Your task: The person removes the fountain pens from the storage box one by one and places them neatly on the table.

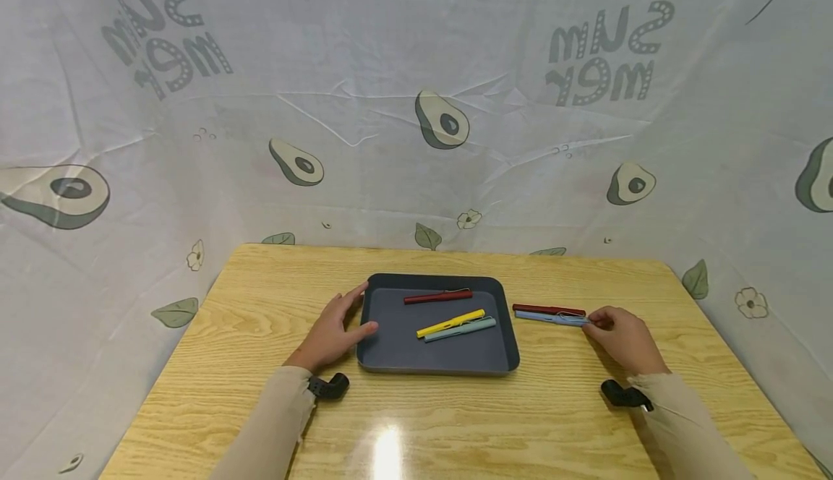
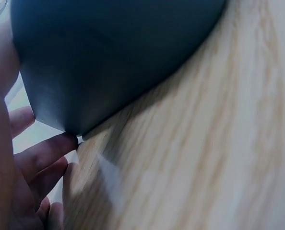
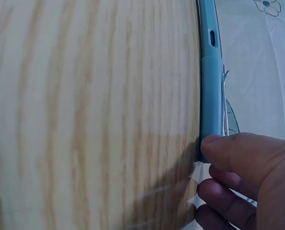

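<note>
1. Tray (image 1: 436,372) sits mid-surface (image 1: 455,422), nearer the far edge than the near one. In it: a maroon pen (image 1: 432,297) towards the far side, with a yellow pen (image 1: 449,324) and a green pen (image 1: 458,331) side by side, aslant, right of the middle.
2. Blue pen (image 1: 543,316) lies outside the tray, on the surface between the tray and the right edge. A dark red pen (image 1: 539,308) lies alongside, on the far-edge side.
3. Left hand (image 1: 328,335): spread at the tray's left wall, thumb over the rim, a fingertip against the outside near a corner.
4. Right hand (image 1: 625,339): thumb and forefinger pinching the blue pen's clip end. The forefinger's contact is mostly hidden in the right wrist view, so its exact placement is uncertain.
5. Step in hand, by my judgement: taking hold of the blue pen.
6. Next move seems to call for a firm pinch, and for separating it without dragging its neighbour.
</note>
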`<state>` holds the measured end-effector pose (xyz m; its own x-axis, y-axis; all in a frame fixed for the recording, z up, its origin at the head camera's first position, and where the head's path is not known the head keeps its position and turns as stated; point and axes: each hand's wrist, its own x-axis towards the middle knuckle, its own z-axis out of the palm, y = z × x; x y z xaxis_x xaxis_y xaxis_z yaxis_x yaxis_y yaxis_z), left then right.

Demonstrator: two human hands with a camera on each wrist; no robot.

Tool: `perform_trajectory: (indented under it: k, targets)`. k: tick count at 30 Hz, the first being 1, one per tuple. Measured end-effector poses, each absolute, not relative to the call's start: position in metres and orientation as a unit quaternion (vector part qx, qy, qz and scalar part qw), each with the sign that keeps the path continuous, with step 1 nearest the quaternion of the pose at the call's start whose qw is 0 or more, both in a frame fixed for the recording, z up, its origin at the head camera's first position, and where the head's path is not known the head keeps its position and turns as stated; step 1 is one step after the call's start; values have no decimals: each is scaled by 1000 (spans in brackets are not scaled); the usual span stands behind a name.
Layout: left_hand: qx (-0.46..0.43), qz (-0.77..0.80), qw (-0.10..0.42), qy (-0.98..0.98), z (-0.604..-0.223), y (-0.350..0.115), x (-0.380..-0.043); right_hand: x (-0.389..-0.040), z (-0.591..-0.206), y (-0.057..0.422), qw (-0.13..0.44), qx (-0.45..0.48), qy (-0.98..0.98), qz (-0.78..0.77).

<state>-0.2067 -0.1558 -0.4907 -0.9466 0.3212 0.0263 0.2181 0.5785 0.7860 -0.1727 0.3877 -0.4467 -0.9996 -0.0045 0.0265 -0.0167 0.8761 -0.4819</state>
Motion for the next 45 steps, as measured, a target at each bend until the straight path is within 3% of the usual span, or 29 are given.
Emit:
perform_trajectory:
  k: [16, 21, 36, 45]
  targets:
    - [151, 438, 62, 884, -493, -157, -207, -171, -437, 387, 2, -11, -966, 256]
    - [147, 442, 62, 883, -492, -158, -206, -171, -426, 382, 29, 3, -965, 262]
    - [147, 443, 70, 882, -491, -157, -207, -176, -405, 296, 72, 128, -961, 233]
    - [156, 441, 65, 881, -493, -158, -208, -184, -407, 250, 36, 198, -956, 212]
